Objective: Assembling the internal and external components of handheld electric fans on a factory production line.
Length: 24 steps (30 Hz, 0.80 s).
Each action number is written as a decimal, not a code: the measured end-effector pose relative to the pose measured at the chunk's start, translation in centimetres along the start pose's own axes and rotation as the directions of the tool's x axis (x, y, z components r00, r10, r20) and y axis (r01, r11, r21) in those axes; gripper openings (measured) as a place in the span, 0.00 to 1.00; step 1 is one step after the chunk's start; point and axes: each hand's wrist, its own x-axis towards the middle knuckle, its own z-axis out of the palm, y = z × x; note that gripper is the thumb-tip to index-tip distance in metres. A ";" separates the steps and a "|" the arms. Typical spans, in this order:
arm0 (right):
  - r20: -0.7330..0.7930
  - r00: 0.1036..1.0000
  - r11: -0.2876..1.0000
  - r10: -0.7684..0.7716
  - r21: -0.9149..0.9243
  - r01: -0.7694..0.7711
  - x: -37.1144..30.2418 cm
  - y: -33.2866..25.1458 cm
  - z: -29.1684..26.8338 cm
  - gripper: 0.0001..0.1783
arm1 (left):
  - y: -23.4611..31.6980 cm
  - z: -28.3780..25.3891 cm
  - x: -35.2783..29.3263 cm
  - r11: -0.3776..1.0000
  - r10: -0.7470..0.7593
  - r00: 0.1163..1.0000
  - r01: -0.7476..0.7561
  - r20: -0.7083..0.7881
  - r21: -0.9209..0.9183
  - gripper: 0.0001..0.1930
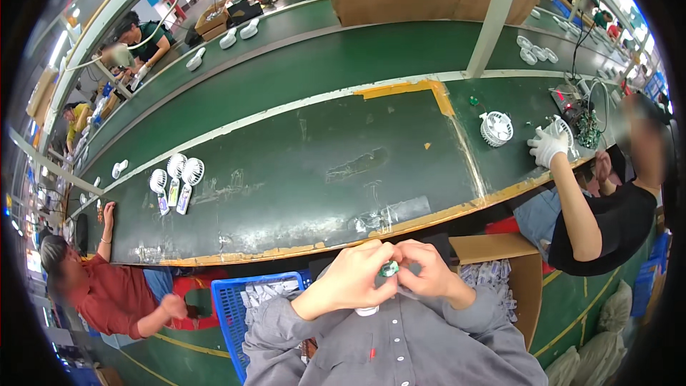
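Note:
In front of my chest, both hands are brought together over the near edge of the workbench. Between the thumb and forefinger of my left hand (pixel 361 275) is a small green circuit board (pixel 389 269). My right hand (pixel 430 271) meets it from the other side, its thumb and fingertips closed against the board. Part of the board is covered by my fingers. Below my left hand shows a white rounded piece (pixel 367 311); whether the hand holds it too, I cannot tell.
Three white handheld fans (pixel 176 175) lie on the bench (pixel 286 164) at left. A white fan housing (pixel 496 129) stands at right, near a co-worker's gloved hand (pixel 549 146). Below the bench are a blue crate (pixel 230 322) and a cardboard box (pixel 493 246) holding wrapped parts.

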 end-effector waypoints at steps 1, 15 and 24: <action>0.042 0.999 0.999 0.011 -0.052 -0.009 0.0 -0.4 -0.3 0.04 | 0.2 0.1 -0.1 1.000 -0.008 1.000 0.008 -0.006 -0.002 0.15; 0.311 0.873 0.684 0.375 0.543 -0.487 -1.4 0.3 -1.8 0.11 | -0.7 3.4 -0.4 0.941 0.243 0.928 -0.155 -0.283 0.300 0.17; 0.386 0.886 0.585 0.255 0.668 -0.460 -3.0 0.2 -2.9 0.17 | 0.5 3.9 0.3 0.979 0.054 0.945 -0.114 -0.323 -0.170 0.08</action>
